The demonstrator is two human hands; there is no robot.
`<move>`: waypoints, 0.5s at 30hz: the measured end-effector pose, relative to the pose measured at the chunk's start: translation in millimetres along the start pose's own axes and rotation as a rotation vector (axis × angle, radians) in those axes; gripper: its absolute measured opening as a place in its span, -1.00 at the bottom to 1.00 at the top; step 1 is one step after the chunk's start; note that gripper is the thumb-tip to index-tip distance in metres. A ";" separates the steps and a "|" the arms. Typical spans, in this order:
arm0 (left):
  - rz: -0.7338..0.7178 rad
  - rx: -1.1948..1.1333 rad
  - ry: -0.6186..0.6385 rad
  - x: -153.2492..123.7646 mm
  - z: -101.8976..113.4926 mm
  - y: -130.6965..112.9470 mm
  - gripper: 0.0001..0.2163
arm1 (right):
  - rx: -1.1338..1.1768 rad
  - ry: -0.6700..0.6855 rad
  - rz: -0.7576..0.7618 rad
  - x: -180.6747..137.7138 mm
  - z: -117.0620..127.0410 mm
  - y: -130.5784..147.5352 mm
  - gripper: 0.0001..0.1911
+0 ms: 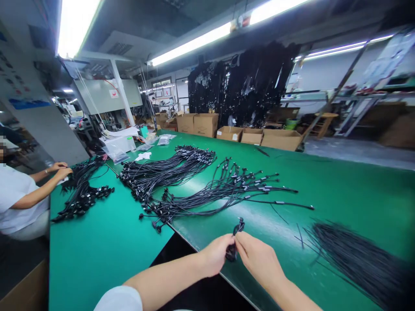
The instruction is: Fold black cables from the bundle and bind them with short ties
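Observation:
Over the near edge of the green table, my left hand (215, 258) is closed around a black cable (231, 254) folded into a small bundle. A connector end of this cable sticks up above my fingers. My right hand (259, 258) pinches the bundle from the other side, its fingertips meeting those of my left hand. Whether a thin tie is also between the fingers is too small to tell. Beyond my hands lies a spread of loose black cables (207, 196) with connectors at both ends. To the right is a heap of thin black strips (353, 255), like twist ties.
A larger pile of black cables (168, 166) lies farther back. On the left, a co-worker's hands (61, 170) are at another cable pile (86, 196) on the adjoining green table (106, 255). Cardboard boxes (205, 124) line the far edge. Plastic bags (166, 139) lie at the back.

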State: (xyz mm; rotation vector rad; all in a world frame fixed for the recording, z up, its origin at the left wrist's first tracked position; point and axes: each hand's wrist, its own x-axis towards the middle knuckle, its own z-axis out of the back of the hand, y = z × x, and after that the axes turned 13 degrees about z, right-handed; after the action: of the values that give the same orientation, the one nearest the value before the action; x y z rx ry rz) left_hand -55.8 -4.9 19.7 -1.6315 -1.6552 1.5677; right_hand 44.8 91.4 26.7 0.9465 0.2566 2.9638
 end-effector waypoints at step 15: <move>0.227 0.345 0.182 -7.6 20.1 2.3 -0.73 | -0.059 -0.201 0.093 -25.6 10.2 19.8 -0.65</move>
State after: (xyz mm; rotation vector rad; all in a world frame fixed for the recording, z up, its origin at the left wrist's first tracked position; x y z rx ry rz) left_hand -69.1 -20.9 14.4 -1.7553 -1.0693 1.6420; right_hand 72.2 71.7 23.4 1.2694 0.1224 2.9082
